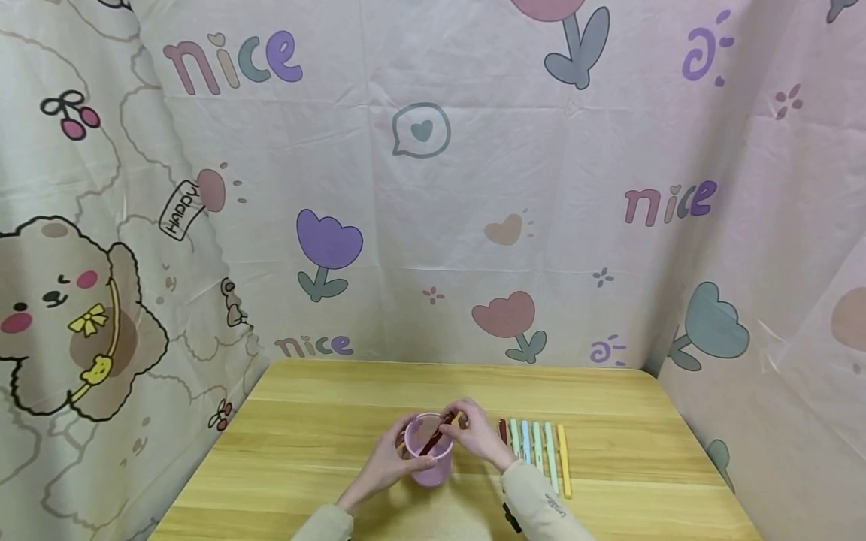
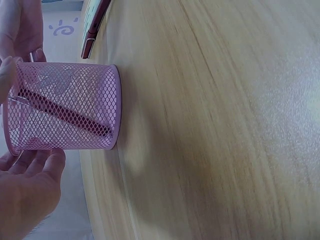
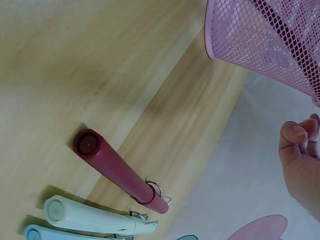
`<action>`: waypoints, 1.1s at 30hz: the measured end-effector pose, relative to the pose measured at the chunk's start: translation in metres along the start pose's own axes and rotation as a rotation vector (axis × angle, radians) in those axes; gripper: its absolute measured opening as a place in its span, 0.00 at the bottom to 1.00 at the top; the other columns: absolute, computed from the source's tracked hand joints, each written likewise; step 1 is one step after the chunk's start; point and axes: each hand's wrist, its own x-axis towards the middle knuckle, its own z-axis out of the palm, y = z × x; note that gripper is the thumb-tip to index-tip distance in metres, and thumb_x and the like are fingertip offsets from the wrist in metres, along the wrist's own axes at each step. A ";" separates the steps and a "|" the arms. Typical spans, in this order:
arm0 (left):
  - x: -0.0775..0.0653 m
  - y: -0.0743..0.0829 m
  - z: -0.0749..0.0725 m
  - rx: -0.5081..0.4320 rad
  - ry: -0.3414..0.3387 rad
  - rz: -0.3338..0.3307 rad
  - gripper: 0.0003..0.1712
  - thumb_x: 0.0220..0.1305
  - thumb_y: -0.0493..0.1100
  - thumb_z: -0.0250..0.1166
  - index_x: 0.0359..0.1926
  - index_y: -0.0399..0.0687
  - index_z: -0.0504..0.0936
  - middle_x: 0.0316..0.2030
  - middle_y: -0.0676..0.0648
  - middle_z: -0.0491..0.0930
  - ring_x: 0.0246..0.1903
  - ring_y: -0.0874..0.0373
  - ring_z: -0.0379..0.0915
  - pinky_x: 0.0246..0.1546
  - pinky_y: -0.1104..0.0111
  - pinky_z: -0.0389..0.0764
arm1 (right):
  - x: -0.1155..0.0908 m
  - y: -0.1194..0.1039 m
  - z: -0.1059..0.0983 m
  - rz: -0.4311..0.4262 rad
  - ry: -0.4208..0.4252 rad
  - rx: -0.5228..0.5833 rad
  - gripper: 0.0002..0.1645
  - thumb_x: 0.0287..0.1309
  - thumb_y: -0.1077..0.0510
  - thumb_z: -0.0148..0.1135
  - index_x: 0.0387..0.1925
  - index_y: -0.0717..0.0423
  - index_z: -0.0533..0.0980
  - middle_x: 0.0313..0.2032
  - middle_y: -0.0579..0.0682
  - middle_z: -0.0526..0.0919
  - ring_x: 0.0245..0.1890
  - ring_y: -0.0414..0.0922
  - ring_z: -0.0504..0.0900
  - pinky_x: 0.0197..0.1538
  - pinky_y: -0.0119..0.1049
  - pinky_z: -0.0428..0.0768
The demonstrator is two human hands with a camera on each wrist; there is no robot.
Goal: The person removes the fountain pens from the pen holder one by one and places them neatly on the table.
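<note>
A pink mesh pen cup [image 1: 431, 472] stands upright on the table. My left hand [image 1: 395, 460] holds it round the upper part, thumb at the near side of the rim. Inside the cup leans a dark red pen [image 1: 433, 442], its lower end near the bottom as seen through the mesh in the left wrist view. My right hand [image 1: 473, 430] pinches that pen's upper end at the rim. The right wrist view shows the right hand [image 3: 302, 162] with bent fingers beside the cup's rim, the pinched end out of sight.
Right of my right hand lies a row of several pens: another dark red pen [image 3: 120, 172], mint pens [image 1: 551, 451], a blue pen [image 1: 525, 439] and a yellow pen [image 1: 564, 462]. The wooden table [image 1: 304, 421] meets a patterned cloth [image 1: 433, 188] behind and at the sides.
</note>
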 end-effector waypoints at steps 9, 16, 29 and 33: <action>0.001 -0.001 0.000 -0.019 -0.008 0.006 0.54 0.51 0.41 0.79 0.73 0.30 0.58 0.68 0.29 0.68 0.69 0.32 0.65 0.71 0.47 0.70 | -0.005 -0.003 -0.003 0.004 0.046 0.004 0.09 0.57 0.63 0.70 0.40 0.56 0.81 0.39 0.50 0.79 0.31 0.37 0.70 0.30 0.23 0.71; 0.000 -0.001 0.000 -0.014 -0.008 0.010 0.54 0.51 0.41 0.79 0.73 0.31 0.59 0.68 0.28 0.68 0.69 0.31 0.65 0.71 0.46 0.69 | -0.014 -0.006 -0.008 0.016 0.082 0.063 0.10 0.58 0.62 0.70 0.42 0.58 0.81 0.36 0.51 0.82 0.29 0.34 0.73 0.27 0.24 0.77; 0.000 -0.001 0.000 -0.016 -0.011 0.000 0.55 0.51 0.41 0.79 0.74 0.31 0.58 0.70 0.27 0.65 0.70 0.30 0.61 0.71 0.45 0.69 | -0.029 -0.009 -0.021 0.007 0.205 0.317 0.10 0.65 0.63 0.62 0.47 0.62 0.75 0.40 0.64 0.84 0.30 0.33 0.79 0.31 0.25 0.82; 0.000 -0.001 0.000 -0.010 -0.012 0.001 0.55 0.51 0.41 0.79 0.74 0.31 0.58 0.70 0.27 0.65 0.70 0.29 0.61 0.71 0.45 0.69 | -0.034 -0.009 -0.026 -0.059 0.218 0.353 0.11 0.69 0.63 0.58 0.48 0.66 0.71 0.43 0.68 0.84 0.30 0.40 0.82 0.28 0.31 0.83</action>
